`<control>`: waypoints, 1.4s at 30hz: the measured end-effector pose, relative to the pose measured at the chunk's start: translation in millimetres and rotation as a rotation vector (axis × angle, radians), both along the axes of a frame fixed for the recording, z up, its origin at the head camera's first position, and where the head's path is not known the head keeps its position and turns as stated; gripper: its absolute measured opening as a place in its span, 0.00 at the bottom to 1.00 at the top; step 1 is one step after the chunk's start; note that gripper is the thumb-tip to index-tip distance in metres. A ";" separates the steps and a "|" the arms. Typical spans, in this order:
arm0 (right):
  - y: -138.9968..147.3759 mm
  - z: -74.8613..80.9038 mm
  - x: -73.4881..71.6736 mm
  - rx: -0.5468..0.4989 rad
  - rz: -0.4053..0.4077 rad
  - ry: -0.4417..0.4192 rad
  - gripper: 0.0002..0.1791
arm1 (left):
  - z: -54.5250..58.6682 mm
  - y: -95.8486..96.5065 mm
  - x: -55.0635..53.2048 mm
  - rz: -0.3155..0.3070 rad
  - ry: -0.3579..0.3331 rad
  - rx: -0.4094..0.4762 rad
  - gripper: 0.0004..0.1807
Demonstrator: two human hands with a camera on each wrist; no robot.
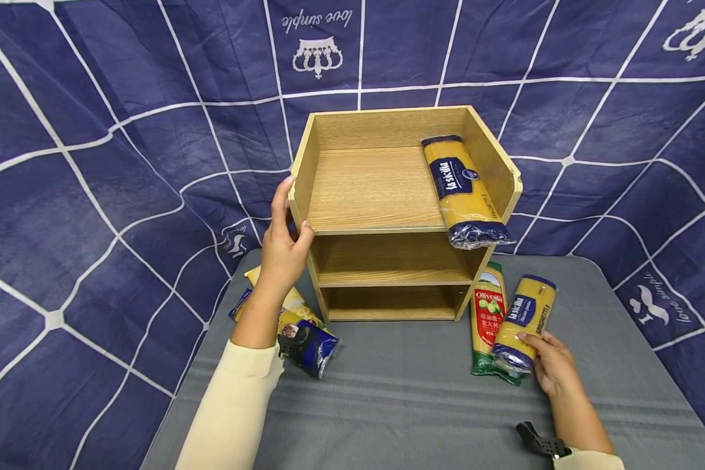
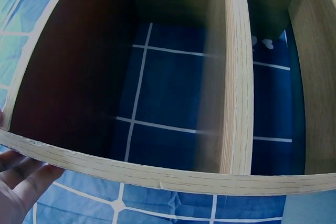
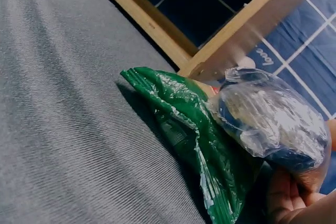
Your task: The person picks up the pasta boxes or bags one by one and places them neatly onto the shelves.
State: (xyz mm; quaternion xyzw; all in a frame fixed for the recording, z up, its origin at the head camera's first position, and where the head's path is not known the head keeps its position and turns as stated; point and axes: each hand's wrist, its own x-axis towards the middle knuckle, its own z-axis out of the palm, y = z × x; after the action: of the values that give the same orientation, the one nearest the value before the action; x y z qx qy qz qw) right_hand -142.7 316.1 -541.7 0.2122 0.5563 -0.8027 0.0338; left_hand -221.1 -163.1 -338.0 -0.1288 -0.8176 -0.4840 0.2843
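Yellow and navy, a long plastic packet of spaghetti is pinched between the thumb and fingers of my right hand, to the right of a pale wooden three-tier shelf. It partly overlaps a green, red and yellow pasta packet on the grey cloth-covered table. With my left hand I grip the shelf's left side panel, thumb at the front edge. A second yellow-and-navy spaghetti packet lies on the top tier along the right wall, its near end jutting past the front edge. Blue-and-yellow packets lie by the shelf's left side, partly behind my forearm.
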 end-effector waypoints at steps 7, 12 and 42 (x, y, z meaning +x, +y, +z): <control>-9.1 4.4 0.8 0.143 -0.053 -0.012 0.26 | 0.0 -0.6 -1.1 -0.006 0.001 0.005 0.42; -9.4 4.7 2.4 0.193 -0.033 -0.017 0.40 | 0.9 0.0 -0.6 -0.011 -0.010 0.010 0.42; 0.8 4.3 19.4 -0.196 -0.013 0.264 0.19 | -0.1 0.2 1.0 0.023 -0.014 -0.016 0.42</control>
State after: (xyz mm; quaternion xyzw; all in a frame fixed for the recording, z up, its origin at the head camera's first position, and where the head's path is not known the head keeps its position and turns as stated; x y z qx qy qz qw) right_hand -123.2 316.9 -537.4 0.1041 0.4735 -0.8743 -0.0241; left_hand -220.1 -162.9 -338.1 -0.1183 -0.8248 -0.4751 0.2829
